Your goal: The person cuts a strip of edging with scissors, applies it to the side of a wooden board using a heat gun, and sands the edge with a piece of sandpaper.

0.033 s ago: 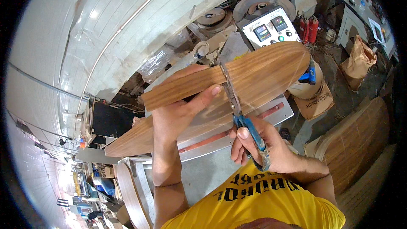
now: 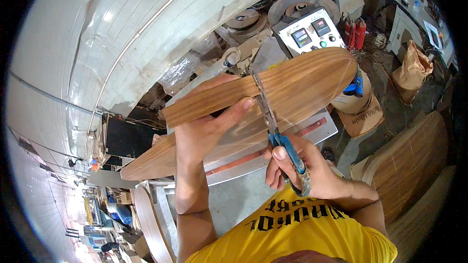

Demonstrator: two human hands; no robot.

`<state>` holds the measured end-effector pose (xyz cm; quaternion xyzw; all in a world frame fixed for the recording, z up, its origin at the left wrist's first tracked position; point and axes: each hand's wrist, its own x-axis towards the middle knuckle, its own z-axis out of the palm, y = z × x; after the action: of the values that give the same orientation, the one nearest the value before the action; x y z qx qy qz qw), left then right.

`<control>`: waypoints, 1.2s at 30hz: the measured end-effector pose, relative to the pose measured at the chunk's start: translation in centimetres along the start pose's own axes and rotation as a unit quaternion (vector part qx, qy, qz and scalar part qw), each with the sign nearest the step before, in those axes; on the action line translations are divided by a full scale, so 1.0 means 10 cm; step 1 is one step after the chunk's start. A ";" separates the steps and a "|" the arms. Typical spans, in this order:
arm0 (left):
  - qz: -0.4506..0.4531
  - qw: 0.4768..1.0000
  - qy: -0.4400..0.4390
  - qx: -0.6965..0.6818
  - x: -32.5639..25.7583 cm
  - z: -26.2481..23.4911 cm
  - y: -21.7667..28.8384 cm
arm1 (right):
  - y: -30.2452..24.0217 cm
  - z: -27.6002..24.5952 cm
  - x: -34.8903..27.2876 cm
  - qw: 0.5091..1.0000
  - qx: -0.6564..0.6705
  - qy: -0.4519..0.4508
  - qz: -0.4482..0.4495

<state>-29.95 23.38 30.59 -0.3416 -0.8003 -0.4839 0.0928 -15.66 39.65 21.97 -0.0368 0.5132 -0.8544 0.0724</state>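
Just below scissors (image 2: 274,136), black-lettered yellow shirt (image 2: 312,234).

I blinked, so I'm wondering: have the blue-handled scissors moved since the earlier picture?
No, not visibly in any direction: judged against the white control panel, the scissors in the right hand sit in the same place.

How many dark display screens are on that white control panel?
2. The left display sits lower on the white control panel; the right display is beside it, slightly higher. The wooden board overlaps the panel's lower edge, so anything there may be hidden.
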 end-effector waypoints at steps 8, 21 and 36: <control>-0.017 1.000 -0.011 0.005 0.00 -0.03 0.02 | 0.03 0.05 0.01 0.999 0.035 -0.002 0.020; 0.017 0.999 -0.017 -0.043 0.05 -0.10 0.04 | -0.09 -0.02 0.05 0.998 -0.022 -0.025 0.046; 0.065 0.976 0.040 -0.205 0.02 -0.26 -0.22 | -0.29 -0.33 -0.07 0.991 -0.040 0.032 -0.127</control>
<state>-32.01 20.67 30.41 -0.3849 -0.6560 -0.6439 0.0837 -15.71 44.02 22.96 -0.0766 0.5403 -0.8362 -0.0546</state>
